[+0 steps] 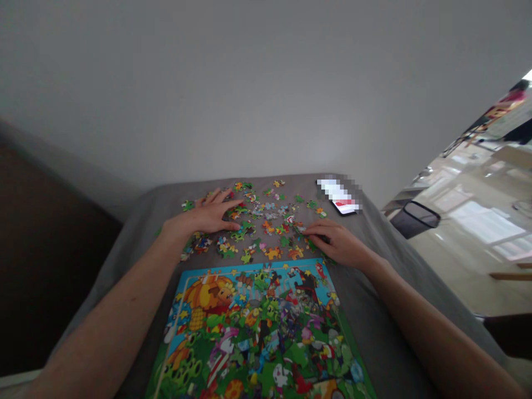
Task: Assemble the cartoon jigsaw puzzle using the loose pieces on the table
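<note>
A colourful cartoon jigsaw board (257, 327) lies in front of me on a grey cloth-covered table (374, 310). Beyond it, several loose puzzle pieces (266, 221) are scattered across the cloth. My left hand (208, 213) rests flat on the pieces at the left of the scatter, fingers spread. On the right side, my right hand (336, 241) lies palm down, its fingertips curled onto pieces near the board's top right corner. I cannot see whether it pinches a piece.
A phone (343, 202) with a lit screen lies at the table's far right corner. A plain wall stands behind the table. To the right the floor drops away, with a dark bin (415, 217) and furniture beyond.
</note>
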`<state>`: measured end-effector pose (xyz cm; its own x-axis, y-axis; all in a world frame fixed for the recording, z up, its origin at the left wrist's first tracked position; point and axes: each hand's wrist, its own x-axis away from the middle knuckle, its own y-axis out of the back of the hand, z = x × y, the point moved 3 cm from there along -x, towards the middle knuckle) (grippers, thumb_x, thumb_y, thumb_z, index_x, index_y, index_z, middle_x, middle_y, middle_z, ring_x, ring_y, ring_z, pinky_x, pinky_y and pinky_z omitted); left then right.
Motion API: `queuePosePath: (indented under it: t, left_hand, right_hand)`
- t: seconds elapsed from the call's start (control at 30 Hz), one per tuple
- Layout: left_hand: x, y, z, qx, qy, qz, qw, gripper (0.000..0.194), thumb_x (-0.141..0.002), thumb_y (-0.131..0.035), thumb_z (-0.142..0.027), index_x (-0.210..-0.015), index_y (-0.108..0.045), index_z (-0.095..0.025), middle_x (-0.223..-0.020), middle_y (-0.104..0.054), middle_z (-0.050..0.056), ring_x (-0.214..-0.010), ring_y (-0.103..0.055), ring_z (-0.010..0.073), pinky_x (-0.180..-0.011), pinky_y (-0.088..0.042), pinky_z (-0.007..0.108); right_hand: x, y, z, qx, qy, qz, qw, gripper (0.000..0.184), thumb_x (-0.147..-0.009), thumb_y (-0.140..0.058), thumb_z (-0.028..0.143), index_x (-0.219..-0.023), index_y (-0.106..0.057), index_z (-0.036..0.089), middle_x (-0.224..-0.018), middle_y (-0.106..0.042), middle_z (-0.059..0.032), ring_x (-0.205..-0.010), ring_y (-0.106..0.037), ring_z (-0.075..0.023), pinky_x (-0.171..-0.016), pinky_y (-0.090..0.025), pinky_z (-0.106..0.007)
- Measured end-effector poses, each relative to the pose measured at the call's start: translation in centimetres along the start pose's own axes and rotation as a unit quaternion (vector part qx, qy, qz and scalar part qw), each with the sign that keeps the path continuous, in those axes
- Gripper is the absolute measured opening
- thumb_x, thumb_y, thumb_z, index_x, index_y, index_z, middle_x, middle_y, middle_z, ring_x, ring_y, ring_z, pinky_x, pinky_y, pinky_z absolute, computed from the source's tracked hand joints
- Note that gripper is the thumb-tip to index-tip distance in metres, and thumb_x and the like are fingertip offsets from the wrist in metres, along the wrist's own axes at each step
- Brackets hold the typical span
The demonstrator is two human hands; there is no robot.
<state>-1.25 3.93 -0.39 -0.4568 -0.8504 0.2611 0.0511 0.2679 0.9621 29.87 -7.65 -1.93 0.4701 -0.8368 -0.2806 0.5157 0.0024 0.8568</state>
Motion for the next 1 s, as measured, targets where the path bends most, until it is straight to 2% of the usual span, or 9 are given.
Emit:
queuePosePath:
  t: [0.1, 0.3, 0.47, 0.63, 0.87, 1.0]
  left_hand:
    - [-0.2, -0.2, -0.6, 0.003, -0.014, -0.011, 1.000, 0.072, -0.092, -0.047, -0.067, -0.154, -0.033, -0.035, -0.169, -0.007, 0.007, -0.154, -0.005, 0.0362, -0.119, -0.013, 0.062]
    - [-1.1, -1.5, -0.8, 0.005, -0.042, -0.037, 0.998, 0.082, -0.085, -0.049, -0.075, -0.154, -0.035, -0.034, -0.169, -0.003, 0.006, -0.154, -0.003, 0.0363, -0.120, -0.013, 0.058]
    - [-1.8, -1.9, 0.7, 0.001, -0.026, -0.048, 0.998, 0.074, -0.091, -0.046, -0.068, -0.154, -0.037, -0.031, -0.169, -0.008, 0.007, -0.153, -0.004, 0.0362, -0.120, -0.012, 0.057]
    - [-2.2, -2.1, 1.4, 0.007, -0.039, -0.049, 0.998, 0.071, -0.093, -0.043, -0.066, -0.154, -0.037, -0.030, -0.168, -0.012, 0.009, -0.153, -0.006, 0.0358, -0.119, -0.012, 0.060]
    - [-1.8, -1.6, 0.6, 0.014, -0.023, -0.059, 0.998, 0.066, -0.094, -0.043, -0.063, -0.152, -0.039, -0.032, -0.168, -0.015, 0.008, -0.154, -0.005, 0.0350, -0.119, -0.009, 0.059]
    - [-1.4, -1.2, 0.1, 0.012, -0.013, -0.054, 0.998, 0.061, -0.098, -0.042, -0.054, -0.153, -0.038, -0.026, -0.167, -0.013, 0.013, -0.153, -0.004, 0.0361, -0.118, -0.008, 0.061]
  right_hand:
    - [0.0, 0.2, 0.2, -0.004, 0.002, -0.017, 1.000, 0.027, -0.097, -0.049, 0.019, -0.110, -0.072, 0.023, -0.106, -0.072, -0.0077, -0.101, -0.066, -0.0211, -0.092, -0.053, -0.039]
    - [-0.2, 0.6, 0.6, -0.020, 0.025, -0.076, 0.997, 0.026, -0.097, -0.050, 0.020, -0.110, -0.072, 0.023, -0.101, -0.074, -0.0067, -0.097, -0.067, -0.0200, -0.087, -0.054, -0.037]
    - [-0.2, 0.8, 0.4, -0.007, 0.037, -0.104, 0.994, 0.026, -0.097, -0.050, 0.017, -0.110, -0.072, 0.022, -0.099, -0.075, -0.0063, -0.095, -0.068, -0.0195, -0.087, -0.054, -0.036]
    - [-0.1, 1.4, 0.3, 0.005, 0.026, -0.128, 0.991, 0.025, -0.095, -0.051, 0.016, -0.106, -0.072, 0.022, -0.098, -0.075, -0.0064, -0.094, -0.068, -0.0200, -0.086, -0.055, -0.037]
    - [0.1, 2.3, -0.4, 0.023, -0.007, -0.192, 0.981, 0.022, -0.092, -0.053, 0.016, -0.100, -0.073, 0.019, -0.096, -0.075, -0.0090, -0.091, -0.070, -0.0217, -0.085, -0.055, -0.038]
    - [0.2, 2.7, -0.9, 0.018, -0.021, -0.216, 0.976, 0.022, -0.091, -0.053, 0.014, -0.099, -0.072, 0.021, -0.096, -0.075, -0.0070, -0.091, -0.069, -0.0204, -0.084, -0.054, -0.037]
